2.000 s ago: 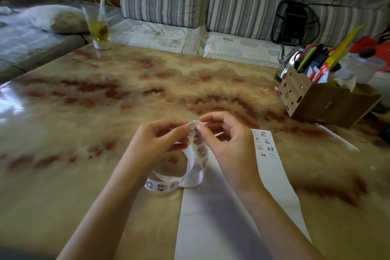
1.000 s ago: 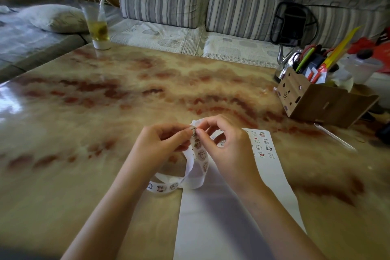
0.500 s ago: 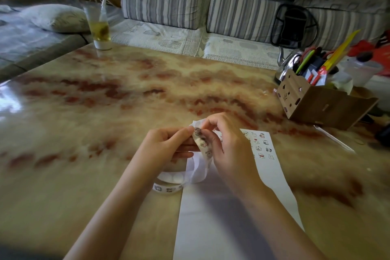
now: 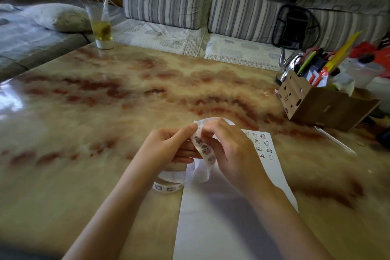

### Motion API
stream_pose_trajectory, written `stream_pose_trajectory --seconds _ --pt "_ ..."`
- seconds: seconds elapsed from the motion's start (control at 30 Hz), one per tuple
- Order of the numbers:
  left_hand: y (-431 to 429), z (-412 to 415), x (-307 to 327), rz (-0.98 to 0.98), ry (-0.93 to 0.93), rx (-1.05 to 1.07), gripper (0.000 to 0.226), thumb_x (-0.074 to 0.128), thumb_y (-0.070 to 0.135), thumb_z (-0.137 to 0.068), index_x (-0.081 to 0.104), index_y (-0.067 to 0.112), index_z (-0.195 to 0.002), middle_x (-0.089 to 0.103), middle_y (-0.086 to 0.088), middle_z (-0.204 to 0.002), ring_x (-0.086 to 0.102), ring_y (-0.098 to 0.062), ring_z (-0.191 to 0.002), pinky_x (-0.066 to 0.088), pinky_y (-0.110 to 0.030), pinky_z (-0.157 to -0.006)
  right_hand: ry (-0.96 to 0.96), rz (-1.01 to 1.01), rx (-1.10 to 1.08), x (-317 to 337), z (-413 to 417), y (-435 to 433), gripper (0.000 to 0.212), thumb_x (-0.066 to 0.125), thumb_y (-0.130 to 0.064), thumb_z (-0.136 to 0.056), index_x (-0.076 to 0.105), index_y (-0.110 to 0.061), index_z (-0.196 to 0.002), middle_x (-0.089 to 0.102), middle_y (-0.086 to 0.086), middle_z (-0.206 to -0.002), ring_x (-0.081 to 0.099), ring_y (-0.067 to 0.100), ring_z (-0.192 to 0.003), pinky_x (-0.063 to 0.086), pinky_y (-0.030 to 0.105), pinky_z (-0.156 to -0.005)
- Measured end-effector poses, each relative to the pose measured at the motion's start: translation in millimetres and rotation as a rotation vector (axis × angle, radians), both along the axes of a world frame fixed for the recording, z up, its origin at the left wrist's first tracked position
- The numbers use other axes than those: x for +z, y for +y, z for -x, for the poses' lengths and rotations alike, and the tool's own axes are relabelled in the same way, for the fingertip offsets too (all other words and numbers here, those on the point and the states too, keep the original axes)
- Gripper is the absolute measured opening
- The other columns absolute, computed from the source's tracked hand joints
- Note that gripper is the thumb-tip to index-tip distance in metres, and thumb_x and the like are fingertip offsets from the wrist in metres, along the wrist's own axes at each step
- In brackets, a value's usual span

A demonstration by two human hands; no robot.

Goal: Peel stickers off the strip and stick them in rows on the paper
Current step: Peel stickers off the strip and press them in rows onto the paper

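Observation:
A white sticker strip [image 4: 204,150] with small cartoon stickers curls in a loop just above the table, its lower end trailing to the left. My left hand [image 4: 168,146] pinches the strip near its top between thumb and fingers. My right hand [image 4: 230,150] pinches the same top part from the right, fingers curled over it. Beneath both hands lies a long white paper [image 4: 221,217]. Several stickers [image 4: 262,146] sit in rows at the paper's far right corner.
A cardboard organiser [image 4: 316,105] full of pens and scissors stands at the right, a metal kettle [image 4: 288,65] behind it. A plastic cup with a straw [image 4: 101,25] stands at the far left table edge. Striped sofa cushions [image 4: 168,0] lie beyond.
Both hands have stayed together on the strip's top and shifted slightly. The strip's loop has dropped lower and tightened, and the right fingers now curl further over its top.

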State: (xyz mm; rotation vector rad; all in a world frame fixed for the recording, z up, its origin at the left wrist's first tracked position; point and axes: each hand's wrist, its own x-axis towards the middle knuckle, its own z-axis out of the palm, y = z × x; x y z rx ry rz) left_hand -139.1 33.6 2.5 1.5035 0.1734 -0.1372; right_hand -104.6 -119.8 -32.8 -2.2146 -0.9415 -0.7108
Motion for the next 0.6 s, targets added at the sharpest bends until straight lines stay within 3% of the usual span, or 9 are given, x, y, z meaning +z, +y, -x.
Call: stream_pose_trajectory --seconds 0.17,0.3,0.43,0.6 --pt "2.9 -1.4 -4.3 -0.076 0.02 -0.033 0.026 0.064 0.024 -0.088 0.073 0.0 -0.088 0.074 -0.015 -0.08 0.073 -0.015 -0.069 0.059 -0.024 -0.065 0.044 0.008 0.042 0.4 2.3 -1.4 0.026 0.043 -0.025 -0.094 0.061 -0.006 -0.094 0.063 0.0 -0.095 0.059 0.016 -0.08 0.049 0.033 -0.064" --pt "6.0 -1.6 -4.9 -0.045 0.064 -0.094 0.022 0.062 0.02 -0.089 0.071 0.0 -0.091 0.074 -0.017 -0.083 0.074 -0.02 -0.076 0.06 -0.025 -0.065 0.037 0.031 0.038 -1.0 3.1 -2.4 0.025 0.043 -0.024 -0.095 0.062 -0.007 -0.093 0.063 -0.001 -0.095 0.061 0.015 -0.085 0.051 0.027 -0.068" --pt "7.4 -2.0 -6.1 -0.002 0.106 -0.138 0.022 0.061 0.019 -0.09 0.07 -0.001 -0.095 0.075 -0.016 -0.085 0.074 -0.021 -0.079 0.06 -0.026 -0.067 0.037 0.044 0.047 -4.3 4.3 -4.8 0.02 0.044 -0.018 -0.095 0.061 -0.009 -0.094 0.064 0.0 -0.093 0.062 0.018 -0.081 0.052 0.036 -0.063" --pt "9.6 -3.4 -7.5 -0.013 0.101 -0.166 0.022 0.062 0.022 -0.09 0.071 0.002 -0.097 0.076 -0.011 -0.088 0.073 -0.019 -0.085 0.06 -0.026 -0.073 0.123 -0.032 0.073 -4.3 8.1 -5.9 0.013 0.047 -0.016 -0.093 0.059 -0.013 -0.094 0.061 -0.005 -0.095 0.06 0.012 -0.085 0.051 0.032 -0.067"
